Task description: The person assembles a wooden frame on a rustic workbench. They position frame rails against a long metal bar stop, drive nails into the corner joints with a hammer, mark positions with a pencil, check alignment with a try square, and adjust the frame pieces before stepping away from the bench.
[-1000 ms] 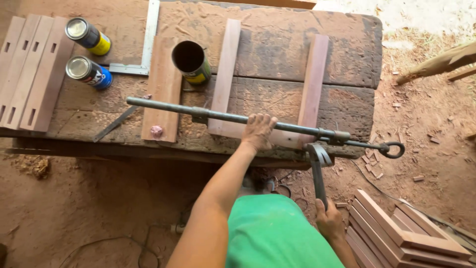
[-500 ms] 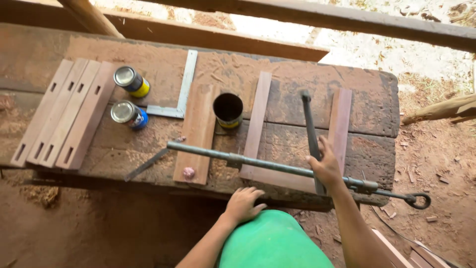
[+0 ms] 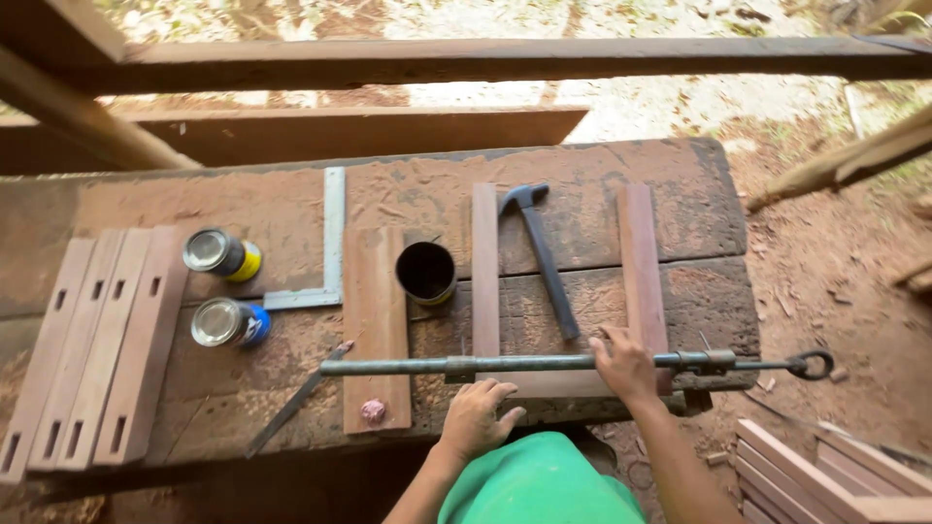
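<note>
A long metal bar clamp [image 3: 524, 364] lies across the front of a worn wooden workbench [image 3: 243, 209], over an assembled wooden frame [image 3: 485, 281]. My right hand [image 3: 626, 364] rests on the clamp's bar near its right end, fingers curled over it. My left hand [image 3: 476, 417] lies at the bench's front edge just below the bar, fingers loosely bent, holding nothing. A dark hammer [image 3: 539, 252] lies on the bench between the frame's two upright pieces, its head at the far end.
Several mortised wooden slats [image 3: 92, 340] lie at the left. Two closed tins [image 3: 223, 254] [image 3: 228, 322], an open dark tin [image 3: 425, 272], a metal square [image 3: 330, 247], a flat board [image 3: 374, 325] and a chisel-like tool [image 3: 291, 403] sit mid-bench. Wooden frame pieces [image 3: 825, 480] are stacked at lower right.
My right hand brought the hammer up from below, laid it on the bench between the frame pieces and moved to the clamp bar. My left hand came off the bar to the front edge.
</note>
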